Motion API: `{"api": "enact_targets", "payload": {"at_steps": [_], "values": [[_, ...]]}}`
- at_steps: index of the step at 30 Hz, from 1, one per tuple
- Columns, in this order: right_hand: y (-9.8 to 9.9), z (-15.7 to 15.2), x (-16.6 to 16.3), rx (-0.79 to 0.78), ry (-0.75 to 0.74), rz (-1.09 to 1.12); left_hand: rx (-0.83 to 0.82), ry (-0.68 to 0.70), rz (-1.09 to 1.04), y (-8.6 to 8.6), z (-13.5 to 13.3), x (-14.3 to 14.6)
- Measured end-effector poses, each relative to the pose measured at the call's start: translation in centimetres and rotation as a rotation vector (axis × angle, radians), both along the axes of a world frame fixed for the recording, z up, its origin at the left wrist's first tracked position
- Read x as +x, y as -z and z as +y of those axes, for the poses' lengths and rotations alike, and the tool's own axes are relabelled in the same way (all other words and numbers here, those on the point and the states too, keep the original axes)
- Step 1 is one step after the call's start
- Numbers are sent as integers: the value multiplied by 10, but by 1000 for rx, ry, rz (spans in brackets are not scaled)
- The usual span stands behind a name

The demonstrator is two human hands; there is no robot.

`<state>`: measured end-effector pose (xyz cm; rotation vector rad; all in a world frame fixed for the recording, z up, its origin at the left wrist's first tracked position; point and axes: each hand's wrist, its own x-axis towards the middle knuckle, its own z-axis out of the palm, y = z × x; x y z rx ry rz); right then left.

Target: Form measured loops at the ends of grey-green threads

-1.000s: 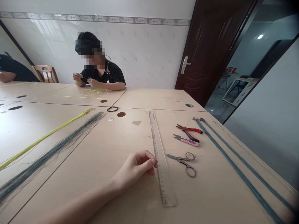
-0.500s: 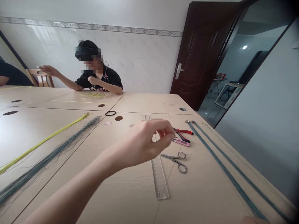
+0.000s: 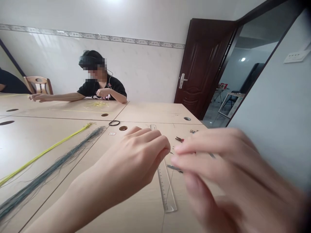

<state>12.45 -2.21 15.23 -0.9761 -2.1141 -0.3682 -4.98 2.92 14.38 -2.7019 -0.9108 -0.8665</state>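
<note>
I am holding my left hand (image 3: 143, 155) up above the desk (image 3: 150, 111), its fingers (image 3: 164, 147) pressed together at the tips in a tight pinch. Whatever is sitting in that pinch is too small to make out. My right hand (image 3: 218, 168) is coming in from the other side, blurred, with its fingertips (image 3: 183, 149) just beside the left ones. I cannot tell whether they are gripping anything.

The clear ruler (image 3: 166, 191) is lying flat on the desk under both hands, running away from me, its near end sticking out below my wrists. The red-handled pliers (image 3: 179, 139) are peeking out between my hands, and the tip of the scissors (image 3: 175, 168) is showing under my right fingers.

To my left, a long yellow bundle of strands (image 3: 48, 149) and a grey-green one (image 3: 55, 163) are stretching side by side across the desk. A black ring (image 3: 114, 123) is lying beyond them. Across the desk another person (image 3: 102, 87) is sitting with one arm reaching out along the top.
</note>
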Motion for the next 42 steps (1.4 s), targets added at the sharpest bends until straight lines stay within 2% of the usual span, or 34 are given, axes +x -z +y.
{"api": "enact_targets", "payload": {"at_steps": [2,4,7,10,16,25,29,34,42], "values": [[-10,2,1,-83,37,0,55,-5,20,1,-6,-1],[-10,9,6,-154,115,-76,64,-11,43,2,-10,-2],[2,14,14,-137,169,-220,34,1,26,2,-14,-3],[9,12,16,-99,180,-259,27,7,-20,0,-16,-3],[4,9,12,-118,179,-169,40,-15,-105,-4,-14,-1],[-3,9,9,-147,171,-79,-72,-7,-243,-8,-20,-1],[-8,6,7,-129,140,23,-2,-25,-303,-6,-20,-2],[-12,2,2,-161,193,116,9,-7,-292,-6,-20,-3],[-11,5,4,-180,172,87,-46,52,-317,-5,-19,-2]]}}
